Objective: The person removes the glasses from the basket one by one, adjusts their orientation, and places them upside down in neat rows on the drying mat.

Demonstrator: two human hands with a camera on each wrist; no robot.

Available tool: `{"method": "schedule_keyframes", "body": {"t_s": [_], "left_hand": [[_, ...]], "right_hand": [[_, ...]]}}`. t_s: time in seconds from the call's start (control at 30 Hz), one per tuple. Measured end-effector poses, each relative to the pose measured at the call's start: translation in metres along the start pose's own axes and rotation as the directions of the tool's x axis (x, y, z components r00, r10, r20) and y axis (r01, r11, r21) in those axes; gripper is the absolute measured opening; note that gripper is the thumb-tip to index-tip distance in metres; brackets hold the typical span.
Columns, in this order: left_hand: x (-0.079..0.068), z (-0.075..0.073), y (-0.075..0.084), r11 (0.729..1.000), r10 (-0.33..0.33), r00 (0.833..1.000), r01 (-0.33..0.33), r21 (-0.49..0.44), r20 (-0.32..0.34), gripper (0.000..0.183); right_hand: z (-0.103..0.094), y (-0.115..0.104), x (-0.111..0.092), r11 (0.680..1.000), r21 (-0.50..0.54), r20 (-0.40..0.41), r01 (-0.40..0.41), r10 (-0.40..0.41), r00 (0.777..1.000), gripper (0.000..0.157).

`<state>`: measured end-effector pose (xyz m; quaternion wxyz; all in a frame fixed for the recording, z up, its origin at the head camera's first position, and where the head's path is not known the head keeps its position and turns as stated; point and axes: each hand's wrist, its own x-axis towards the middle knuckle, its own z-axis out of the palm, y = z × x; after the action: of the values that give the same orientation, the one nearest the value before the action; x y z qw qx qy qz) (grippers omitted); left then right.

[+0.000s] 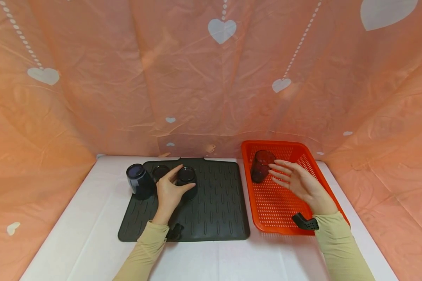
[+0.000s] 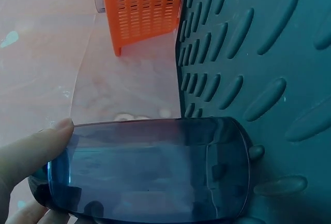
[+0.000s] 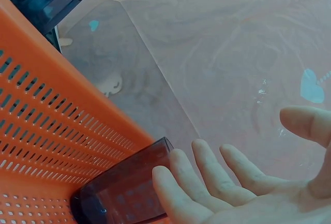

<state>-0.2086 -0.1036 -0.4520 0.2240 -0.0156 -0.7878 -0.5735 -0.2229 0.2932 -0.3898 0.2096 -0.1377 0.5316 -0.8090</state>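
On the dark ribbed mat (image 1: 221, 210), my left hand (image 1: 170, 195) holds a dark tinted drinking glass (image 1: 187, 191) between thumb and fingers near its upper end. In the left wrist view this glass (image 2: 150, 172) looks bluish and see-through, its far end against the mat. Two similar glasses stand to the left of that hand: a larger-looking one (image 1: 140, 185) and another (image 1: 160, 171), partly hidden by the hand. Over the orange basket (image 1: 299, 230), my right hand (image 1: 300, 187) has its fingers loosely extended, fingertips right by a dark glass (image 1: 261, 168) leaning inside.
A white-covered table (image 1: 77, 218) lies under the mat and basket. Behind it hangs an orange sheet (image 1: 197, 89) with pale hearts, also along both sides. The basket's left wall (image 3: 51, 100) rises between the right hand and the mat. Each wrist carries a small black device.
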Motion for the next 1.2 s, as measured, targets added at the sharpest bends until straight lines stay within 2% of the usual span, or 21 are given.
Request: {"method": "schedule_keyframes", "body": {"t_s": [0.3, 0.53, 0.9, 1.03, 1.2], "left_hand": [[0.001, 0.002, -0.001, 1.000, -0.005, 1.000, 0.005, 0.007, -0.007, 0.069], [0.001, 0.003, -0.003, 1.000, -0.001, 1.000, 0.001, 0.021, -0.006, 0.070], [-0.002, 0.003, -0.003, 1.000, -0.017, 1.000, 0.017, -0.016, -0.002, 0.067], [-0.001, 0.001, -0.003, 0.999, -0.019, 1.000, 0.019, -0.035, 0.019, 0.063], [-0.002, -0.001, -0.002, 0.997, -0.041, 0.998, 0.044, -0.069, 0.044, 0.062]], "right_hand": [[0.001, 0.000, 0.000, 1.000, 0.003, 0.005, 0.001, -0.001, 1.000, 0.046], [0.001, -0.001, 0.000, 1.000, 0.004, -0.018, -0.003, 0.003, 1.000, 0.042], [-0.001, -0.007, 0.001, 0.999, 0.040, -0.017, -0.001, 0.001, 1.000, 0.041], [-0.005, -0.009, 0.002, 0.998, 0.069, -0.009, -0.003, 0.004, 1.000, 0.041], [-0.010, -0.010, 0.002, 0.999, 0.050, -0.042, -0.004, 0.006, 0.999, 0.038]]}}
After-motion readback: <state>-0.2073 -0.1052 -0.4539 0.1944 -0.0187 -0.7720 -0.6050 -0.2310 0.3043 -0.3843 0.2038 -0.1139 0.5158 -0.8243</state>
